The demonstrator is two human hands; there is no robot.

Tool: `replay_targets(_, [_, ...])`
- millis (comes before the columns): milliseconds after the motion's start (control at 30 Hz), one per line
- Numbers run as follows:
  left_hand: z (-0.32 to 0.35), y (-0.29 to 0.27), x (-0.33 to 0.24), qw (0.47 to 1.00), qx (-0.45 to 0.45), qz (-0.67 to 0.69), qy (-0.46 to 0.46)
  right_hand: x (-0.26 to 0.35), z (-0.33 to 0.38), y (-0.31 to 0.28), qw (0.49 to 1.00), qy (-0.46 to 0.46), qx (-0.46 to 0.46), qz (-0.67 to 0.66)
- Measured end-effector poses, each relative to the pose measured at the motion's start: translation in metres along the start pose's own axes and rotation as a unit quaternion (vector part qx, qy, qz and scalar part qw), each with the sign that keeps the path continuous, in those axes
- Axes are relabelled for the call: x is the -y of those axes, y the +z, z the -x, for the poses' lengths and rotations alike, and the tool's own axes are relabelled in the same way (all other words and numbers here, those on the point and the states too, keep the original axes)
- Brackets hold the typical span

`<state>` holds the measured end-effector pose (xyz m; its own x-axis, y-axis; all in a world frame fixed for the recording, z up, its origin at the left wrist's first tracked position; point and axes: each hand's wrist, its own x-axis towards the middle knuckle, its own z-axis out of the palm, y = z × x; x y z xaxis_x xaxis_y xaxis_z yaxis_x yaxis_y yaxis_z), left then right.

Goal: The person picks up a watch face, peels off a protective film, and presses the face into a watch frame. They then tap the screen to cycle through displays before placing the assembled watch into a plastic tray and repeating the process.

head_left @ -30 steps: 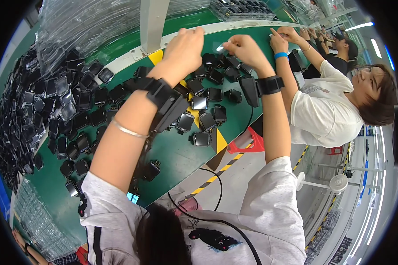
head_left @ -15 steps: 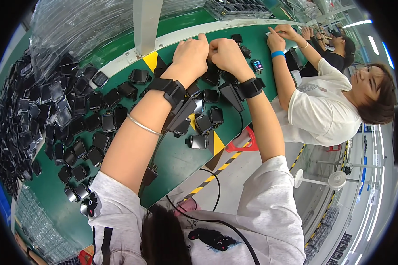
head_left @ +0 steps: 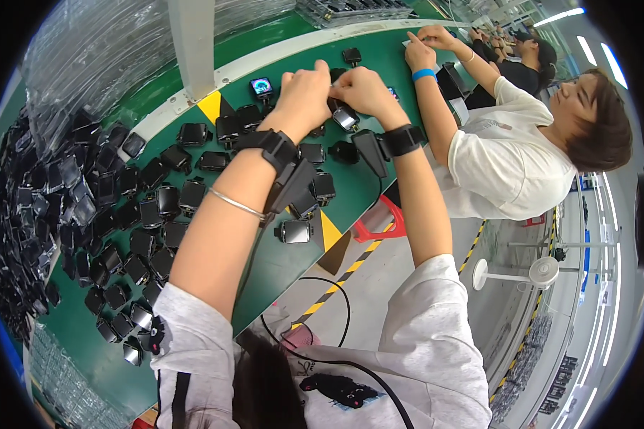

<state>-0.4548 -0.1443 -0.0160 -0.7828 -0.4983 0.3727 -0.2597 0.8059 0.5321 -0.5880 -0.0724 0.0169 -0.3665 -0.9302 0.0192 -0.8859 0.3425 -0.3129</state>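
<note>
My left hand [head_left: 304, 98] and my right hand [head_left: 369, 94] meet over the green worktable, fingertips bent in and pressed together. A small dark piece [head_left: 338, 74] shows between them; the fingers hide most of it. Just below, a square watch body [head_left: 346, 118] with a pale grey screen lies by my right palm. Left of my left hand is a watch body [head_left: 261, 88] with its screen lit in colours. Another lit screen [head_left: 393, 94] peeks out beyond my right hand. Several strapless black watch bodies [head_left: 293, 231] lie around and under my forearms.
A large heap of black watch bodies [head_left: 46, 193] fills the left side, beneath clear plastic wrap [head_left: 114, 50]. A white post [head_left: 192, 46] rises from the table's far rail. At the right, a person in a white shirt [head_left: 519, 168] works at the same table. A red stool [head_left: 381, 220] stands below the edge.
The view has shifted, so the table sits further left. My hands have moved right over the table. A lit watch body now shows left of my left hand, and a grey-screened one between my hands.
</note>
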Motion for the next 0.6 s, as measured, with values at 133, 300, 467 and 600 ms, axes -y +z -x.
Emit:
replay_targets(133, [-0.002, -0.010, 0.007, 1.000, 0.011, 0.002, -0.005, 0.001, -0.009, 0.015, 0.997, -0.011, -0.064, -0.039])
replay_targets(300, [0.000, -0.015, 0.005, 0.998, 0.037, 0.012, -0.040, 0.003, -0.002, 0.009, 0.989, -0.026, -0.018, -0.143])
replay_targets(467, [0.001, -0.017, 0.005, 0.994, 0.062, -0.035, -0.080, 0.007, 0.017, -0.029, 0.940, 0.024, 0.070, -0.333])
replay_targets(600, [0.010, -0.011, -0.015, 0.998, -0.037, -0.047, 0.002, -0.015, 0.027, -0.044, 0.966, 0.004, 0.078, -0.248])
